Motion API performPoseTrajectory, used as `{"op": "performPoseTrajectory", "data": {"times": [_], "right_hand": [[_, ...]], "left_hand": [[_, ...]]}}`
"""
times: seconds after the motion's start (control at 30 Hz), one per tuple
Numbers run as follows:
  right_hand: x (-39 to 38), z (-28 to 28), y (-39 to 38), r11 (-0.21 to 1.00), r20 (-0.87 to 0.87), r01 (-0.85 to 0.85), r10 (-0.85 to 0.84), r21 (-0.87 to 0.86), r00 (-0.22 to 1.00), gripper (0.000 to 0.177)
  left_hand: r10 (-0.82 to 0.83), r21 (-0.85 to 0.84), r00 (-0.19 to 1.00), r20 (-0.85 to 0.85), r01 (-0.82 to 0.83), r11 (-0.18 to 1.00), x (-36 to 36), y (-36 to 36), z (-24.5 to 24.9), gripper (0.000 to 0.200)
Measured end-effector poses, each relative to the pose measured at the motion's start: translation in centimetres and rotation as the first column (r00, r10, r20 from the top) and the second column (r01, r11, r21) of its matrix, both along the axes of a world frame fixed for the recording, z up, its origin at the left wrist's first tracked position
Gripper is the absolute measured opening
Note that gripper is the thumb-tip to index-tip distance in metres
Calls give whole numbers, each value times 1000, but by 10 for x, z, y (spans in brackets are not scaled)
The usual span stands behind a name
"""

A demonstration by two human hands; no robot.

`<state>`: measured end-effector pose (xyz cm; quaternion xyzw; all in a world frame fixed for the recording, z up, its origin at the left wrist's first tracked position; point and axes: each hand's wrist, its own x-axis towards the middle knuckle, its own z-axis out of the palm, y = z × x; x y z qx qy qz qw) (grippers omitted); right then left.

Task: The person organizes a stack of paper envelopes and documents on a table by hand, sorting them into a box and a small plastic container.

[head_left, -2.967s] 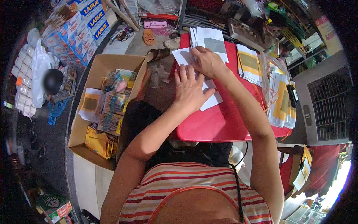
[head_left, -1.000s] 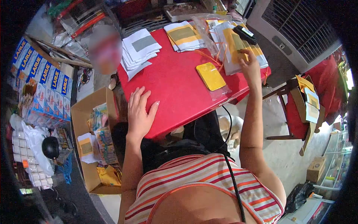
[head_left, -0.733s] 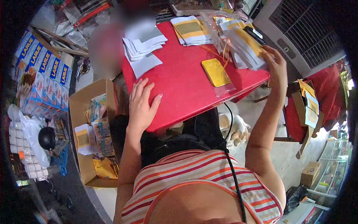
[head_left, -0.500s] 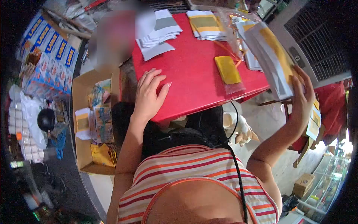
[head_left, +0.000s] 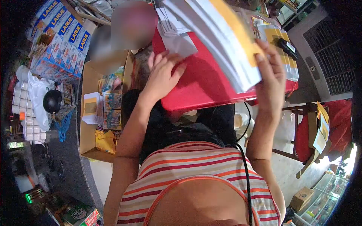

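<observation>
My right hand [head_left: 270,77] grips a thick stack of folded white papers with a yellow band [head_left: 222,41] by its right edge, thumb on the near side. The stack is tilted and raised over the red tabletop [head_left: 188,92], blurred a little by motion. My left hand [head_left: 162,75] is at the table's left edge, holding nothing, fingers spread. Just beyond its fingertips lies a loose pale sheet [head_left: 181,44], in front of a pile of white folded papers [head_left: 169,20]. The raised stack hides much of the table's middle and right.
At the back right are more yellow-banded papers [head_left: 269,34] with a black device [head_left: 286,48] on them. A cardboard box [head_left: 86,124] holding paper bundles stands left, near LARUE cartons [head_left: 68,26]. Another person's blurred head [head_left: 134,26] is at the far left. A wooden chair [head_left: 298,132] stands right.
My right hand has carried the paper stack leftward from the table's right side over its middle. The view has shifted; the yellow packet is now hidden. My left hand stays at the left edge.
</observation>
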<state>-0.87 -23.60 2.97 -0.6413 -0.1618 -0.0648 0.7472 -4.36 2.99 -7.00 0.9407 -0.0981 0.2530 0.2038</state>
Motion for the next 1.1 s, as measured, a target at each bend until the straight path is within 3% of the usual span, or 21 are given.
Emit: {"op": "performPoseTrajectory", "data": {"times": [0.07,0.13,0.2,0.23,0.27,0.33,0.4,0.43,0.47,0.5,0.53,0.57,0.6,0.67,0.77,0.93,1.1], "right_hand": [[-11,-27,16,999,-127,-31,32,15,991,34],[-19,-74,22,978,-106,-66,46,-197,993,34],[-30,-98,21,957,-312,-173,94,-234,945,34],[-32,-100,23,951,-193,-123,69,-283,979,34],[-34,-99,23,950,-205,-127,68,-285,976,34],[-40,-88,21,895,-74,-81,54,-439,996,33],[-46,-71,18,873,-103,-101,59,-476,993,33],[-49,-59,15,768,-130,-140,74,-625,989,34],[-50,-53,13,636,-156,-176,88,-751,984,35],[-46,-54,11,635,-159,-183,95,-751,983,35],[-38,-55,9,563,-16,-72,105,-823,994,37],[-30,-57,7,491,129,51,126,-870,984,38],[-21,-60,8,493,131,51,129,-869,983,38],[1,-73,12,567,250,125,148,-814,957,41],[12,-84,25,592,263,80,230,-802,937,47],[4,-101,45,548,294,64,344,-834,892,51],[-8,-102,55,542,304,90,320,-836,897,52]], "left_hand": [[-61,-86,995,-75,54,995,-12,1,-9,29],[-44,-105,994,-99,34,994,-21,0,-9,28],[-64,-139,996,-59,55,989,-29,1,-10,27],[-61,-143,996,-71,50,988,-33,2,-8,27],[-67,-197,994,-84,49,979,-37,1,-6,27],[-83,-254,989,-119,50,966,-46,-3,2,27],[-54,-423,989,-136,-9,906,-54,-9,11,27],[-126,-599,980,-156,8,801,-58,-10,11,34],[-121,-600,980,-160,1,800,-58,-11,11,34],[-170,-801,962,-212,-71,594,-58,-11,12,38],[-231,-928,942,-243,-156,338,-58,-12,13,42],[-295,-957,932,-212,-136,257,-57,-8,16,47],[-291,-956,933,-211,-135,259,-56,-8,14,47],[-386,-996,918,-90,-72,61,-51,-8,10,46],[-413,-977,886,-212,-197,78,-41,-18,18,45],[-451,-985,876,-172,-168,50,-31,-19,17,45],[-469,-985,866,-171,-148,86,-28,-12,18,46]]}}
